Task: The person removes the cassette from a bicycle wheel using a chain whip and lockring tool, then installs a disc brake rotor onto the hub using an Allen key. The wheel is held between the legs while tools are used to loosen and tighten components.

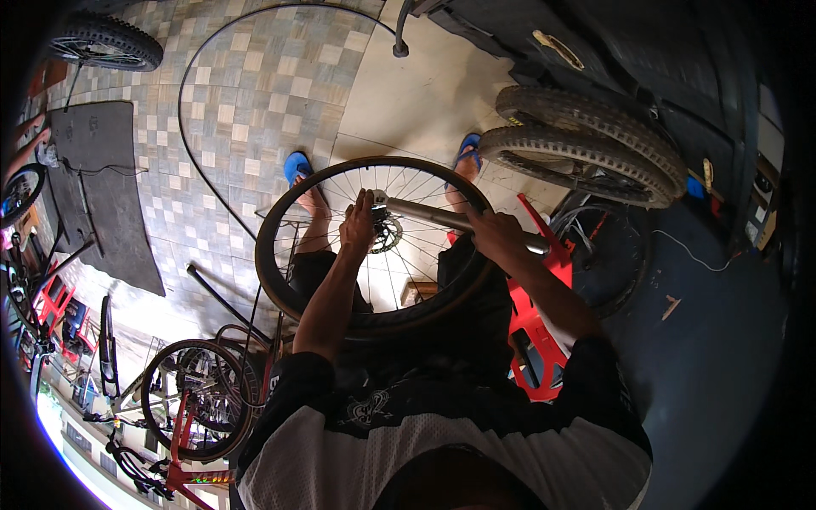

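A spoked bicycle wheel (274, 270) with a dark tyre lies across my lap, its hub and disc rotor (389, 238) near the middle. A long silver wrench-like bar (425, 212) reaches from the hub out over the wheel's right rim. My right hand (495, 235) is wrapped round the bar near its outer end. My left hand (359, 223) is at the hub, its fingers pressed together against the bar's head (379, 197). How the head sits on the hub is partly hidden by that hand.
A red plastic stool (537, 357) is under and beside me. Knobbly tyres (586, 161) lie at the far right. On the left, a red bicycle (180, 429) and a dark mat (102, 195) are on the tiled floor. A black hose (181, 106) curves across the tiles.
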Demonstrator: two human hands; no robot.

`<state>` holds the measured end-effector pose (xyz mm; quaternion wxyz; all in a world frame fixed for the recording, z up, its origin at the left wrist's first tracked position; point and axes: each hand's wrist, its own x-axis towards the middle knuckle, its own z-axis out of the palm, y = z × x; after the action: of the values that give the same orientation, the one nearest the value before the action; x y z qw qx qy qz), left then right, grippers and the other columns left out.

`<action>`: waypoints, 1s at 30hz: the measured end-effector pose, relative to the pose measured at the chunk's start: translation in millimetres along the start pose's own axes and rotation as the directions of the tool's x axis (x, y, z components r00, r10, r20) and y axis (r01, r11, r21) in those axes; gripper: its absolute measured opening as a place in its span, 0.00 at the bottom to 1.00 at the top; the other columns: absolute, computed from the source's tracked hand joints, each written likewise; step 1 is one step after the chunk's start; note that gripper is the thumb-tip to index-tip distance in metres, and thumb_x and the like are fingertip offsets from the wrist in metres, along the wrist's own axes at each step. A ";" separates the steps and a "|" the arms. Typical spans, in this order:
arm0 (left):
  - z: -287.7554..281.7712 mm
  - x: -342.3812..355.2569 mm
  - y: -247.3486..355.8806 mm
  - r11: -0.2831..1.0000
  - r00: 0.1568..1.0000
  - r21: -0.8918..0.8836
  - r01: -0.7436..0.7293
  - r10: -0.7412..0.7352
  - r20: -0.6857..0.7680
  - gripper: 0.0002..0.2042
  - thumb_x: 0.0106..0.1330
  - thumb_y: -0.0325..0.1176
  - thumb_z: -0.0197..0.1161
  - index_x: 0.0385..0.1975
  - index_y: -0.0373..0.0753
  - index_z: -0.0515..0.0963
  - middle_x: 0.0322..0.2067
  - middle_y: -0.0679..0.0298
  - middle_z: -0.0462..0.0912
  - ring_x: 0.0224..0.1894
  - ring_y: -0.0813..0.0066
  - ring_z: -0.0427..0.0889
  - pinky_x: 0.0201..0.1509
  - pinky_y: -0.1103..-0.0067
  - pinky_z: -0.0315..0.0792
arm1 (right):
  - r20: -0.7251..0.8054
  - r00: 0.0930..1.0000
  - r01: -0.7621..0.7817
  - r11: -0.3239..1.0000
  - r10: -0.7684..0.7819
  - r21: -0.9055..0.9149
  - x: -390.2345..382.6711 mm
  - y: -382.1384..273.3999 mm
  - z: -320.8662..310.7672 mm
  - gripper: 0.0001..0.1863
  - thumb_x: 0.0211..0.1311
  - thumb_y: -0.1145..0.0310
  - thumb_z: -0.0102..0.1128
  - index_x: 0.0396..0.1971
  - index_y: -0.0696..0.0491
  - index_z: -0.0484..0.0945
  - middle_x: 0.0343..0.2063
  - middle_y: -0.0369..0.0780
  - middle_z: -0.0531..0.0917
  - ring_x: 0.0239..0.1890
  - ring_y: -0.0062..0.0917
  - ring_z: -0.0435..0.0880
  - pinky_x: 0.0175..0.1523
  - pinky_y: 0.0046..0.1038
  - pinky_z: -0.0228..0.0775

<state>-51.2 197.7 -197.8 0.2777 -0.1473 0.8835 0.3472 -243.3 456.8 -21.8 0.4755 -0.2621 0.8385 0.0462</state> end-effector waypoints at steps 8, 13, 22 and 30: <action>-17.1 5.5 -4.0 1.000 1.000 0.022 -0.008 0.008 0.027 0.37 0.57 0.18 0.64 0.71 0.40 0.65 0.70 0.50 0.72 0.56 0.40 0.83 0.58 0.59 0.80 | 0.068 0.998 -0.006 0.999 0.003 0.035 14.4 -18.7 -6.3 0.14 0.62 0.70 0.63 0.48 0.54 0.78 0.36 0.48 0.87 0.40 0.44 0.90 0.42 0.48 0.82; -14.5 6.2 -18.5 1.000 0.998 -0.015 -0.011 0.011 0.060 0.42 0.55 0.20 0.69 0.73 0.44 0.61 0.74 0.57 0.66 0.58 0.40 0.81 0.55 0.57 0.83 | -0.074 0.997 -0.028 0.989 0.017 -0.146 -24.0 2.2 -12.7 0.20 0.59 0.64 0.70 0.50 0.52 0.78 0.37 0.45 0.86 0.41 0.42 0.89 0.42 0.47 0.82; -33.4 11.9 -11.7 0.999 0.989 0.051 -0.012 0.004 0.145 0.44 0.52 0.20 0.73 0.72 0.45 0.60 0.74 0.59 0.67 0.55 0.39 0.82 0.52 0.57 0.85 | -0.009 0.959 -0.282 0.953 0.283 -0.111 -49.9 11.9 -1.2 0.22 0.55 0.57 0.75 0.45 0.53 0.79 0.33 0.44 0.86 0.39 0.42 0.89 0.44 0.45 0.81; -27.3 24.6 -15.8 0.989 0.989 -0.022 -0.147 0.147 0.018 0.42 0.48 0.19 0.74 0.66 0.37 0.63 0.67 0.52 0.72 0.52 0.42 0.84 0.52 0.56 0.79 | -0.005 0.978 -0.210 0.974 0.211 -0.085 -23.0 28.6 -30.1 0.17 0.56 0.56 0.72 0.38 0.52 0.82 0.31 0.44 0.88 0.37 0.43 0.90 0.44 0.46 0.82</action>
<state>-74.4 165.8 -204.3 0.2585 -0.0813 0.8855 0.3774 -271.0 480.6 8.6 0.4581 -0.1918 0.8578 0.1327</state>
